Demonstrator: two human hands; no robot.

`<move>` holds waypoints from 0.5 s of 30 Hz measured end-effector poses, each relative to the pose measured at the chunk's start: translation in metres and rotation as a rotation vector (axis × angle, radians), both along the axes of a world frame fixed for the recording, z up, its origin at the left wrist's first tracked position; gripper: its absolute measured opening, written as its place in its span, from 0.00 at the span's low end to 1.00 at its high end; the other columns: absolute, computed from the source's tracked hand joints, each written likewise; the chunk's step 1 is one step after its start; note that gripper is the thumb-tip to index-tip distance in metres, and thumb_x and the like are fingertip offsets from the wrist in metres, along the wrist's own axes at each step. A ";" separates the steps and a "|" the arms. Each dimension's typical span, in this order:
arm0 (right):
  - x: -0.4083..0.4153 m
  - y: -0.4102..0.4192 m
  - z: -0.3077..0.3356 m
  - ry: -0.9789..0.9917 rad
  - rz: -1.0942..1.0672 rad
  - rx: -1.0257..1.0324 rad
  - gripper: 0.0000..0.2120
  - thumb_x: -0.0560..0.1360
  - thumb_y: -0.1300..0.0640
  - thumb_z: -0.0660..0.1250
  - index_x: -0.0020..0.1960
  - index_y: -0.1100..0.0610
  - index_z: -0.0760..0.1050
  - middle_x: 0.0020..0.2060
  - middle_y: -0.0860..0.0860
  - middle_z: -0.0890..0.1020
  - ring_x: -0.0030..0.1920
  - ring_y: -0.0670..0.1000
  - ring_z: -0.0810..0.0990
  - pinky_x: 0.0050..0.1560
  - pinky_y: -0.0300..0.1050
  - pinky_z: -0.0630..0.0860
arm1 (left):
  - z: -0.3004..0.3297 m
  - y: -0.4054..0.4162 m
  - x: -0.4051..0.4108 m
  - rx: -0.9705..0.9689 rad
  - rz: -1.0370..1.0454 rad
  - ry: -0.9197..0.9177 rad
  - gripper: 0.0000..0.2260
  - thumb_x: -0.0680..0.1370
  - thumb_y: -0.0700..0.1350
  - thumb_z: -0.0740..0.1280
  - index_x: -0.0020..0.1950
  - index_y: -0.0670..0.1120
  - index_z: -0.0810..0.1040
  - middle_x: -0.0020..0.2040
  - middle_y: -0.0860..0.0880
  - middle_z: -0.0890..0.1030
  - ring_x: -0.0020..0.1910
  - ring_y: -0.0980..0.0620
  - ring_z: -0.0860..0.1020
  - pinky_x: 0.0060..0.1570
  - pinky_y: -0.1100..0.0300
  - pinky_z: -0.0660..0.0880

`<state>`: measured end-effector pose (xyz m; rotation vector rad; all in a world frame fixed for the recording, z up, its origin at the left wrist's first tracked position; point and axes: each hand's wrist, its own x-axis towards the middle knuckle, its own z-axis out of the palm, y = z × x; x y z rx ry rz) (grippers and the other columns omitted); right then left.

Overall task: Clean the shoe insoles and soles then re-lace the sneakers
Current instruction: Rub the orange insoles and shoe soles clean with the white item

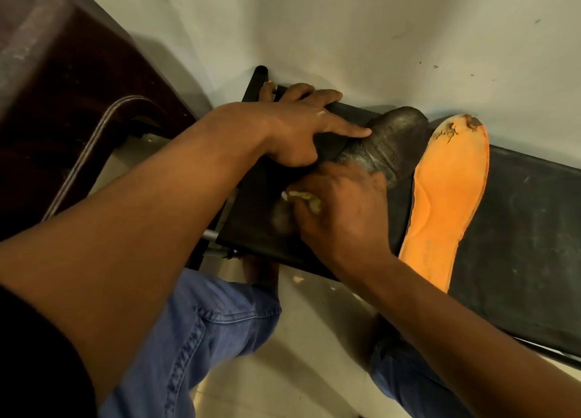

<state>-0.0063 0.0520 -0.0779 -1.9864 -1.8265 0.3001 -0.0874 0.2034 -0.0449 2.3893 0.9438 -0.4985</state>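
Observation:
A dark grey insole lies fabric side up on a black bench, its toe pointing away from me. My left hand presses it down, with the forefinger stretched along it and the other fingers spread over the bench's far end. My right hand grips a pale yellowish wad, a cloth or sponge, against the insole's near half. Next to it on the right lies a second insole, orange side up, with a torn, worn toe.
The bench stands against a pale wall. A dark brown wooden piece of furniture fills the upper left. My knees in blue jeans are below the bench, over a light tiled floor.

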 end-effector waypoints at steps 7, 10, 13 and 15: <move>0.020 0.010 -0.002 -0.038 -0.130 -0.061 0.09 0.75 0.50 0.66 0.50 0.48 0.85 0.46 0.50 0.84 0.53 0.57 0.79 0.52 0.58 0.71 | 0.006 0.000 -0.001 -0.042 0.047 -0.045 0.40 0.77 0.33 0.61 0.67 0.80 0.64 0.82 0.63 0.46 0.81 0.55 0.38 0.74 0.35 0.31; -0.001 0.004 0.002 0.019 0.002 -0.086 0.11 0.73 0.49 0.65 0.48 0.47 0.85 0.44 0.47 0.84 0.50 0.54 0.78 0.51 0.56 0.70 | 0.003 0.002 -0.003 -0.039 0.045 -0.039 0.41 0.76 0.32 0.61 0.66 0.82 0.63 0.82 0.64 0.46 0.80 0.56 0.38 0.74 0.34 0.31; -0.003 0.004 0.005 -0.042 0.027 -0.085 0.10 0.71 0.48 0.65 0.46 0.46 0.85 0.43 0.46 0.83 0.49 0.53 0.77 0.49 0.53 0.67 | 0.000 0.003 -0.003 -0.037 0.050 -0.042 0.42 0.76 0.33 0.61 0.63 0.84 0.61 0.81 0.65 0.45 0.80 0.57 0.38 0.73 0.35 0.31; 0.010 0.007 0.004 -0.080 -0.044 -0.062 0.09 0.71 0.49 0.67 0.46 0.47 0.85 0.44 0.47 0.83 0.50 0.55 0.78 0.49 0.54 0.67 | -0.002 0.002 -0.002 -0.037 0.049 -0.045 0.41 0.78 0.34 0.62 0.63 0.85 0.61 0.81 0.65 0.45 0.80 0.57 0.38 0.74 0.36 0.31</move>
